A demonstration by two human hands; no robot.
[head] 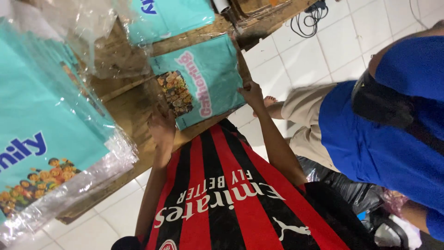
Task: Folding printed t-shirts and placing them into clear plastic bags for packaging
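Right now, biggest first: wooden table (129, 111) carries a stack of bagged teal shirts (41, 139) at its edge. Smaller, one folded teal shirt (203, 78) in a clear sleeve lies flat ahead of me. My right hand (252, 92) pinches its near corner shut; my left hand (162, 129) presses the opposite edge, hands apart, likely to keep it steady.

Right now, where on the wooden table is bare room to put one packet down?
Bare wood lies between the left stack and the teal packet, by the left hand. Loose plastic film crowds the top.
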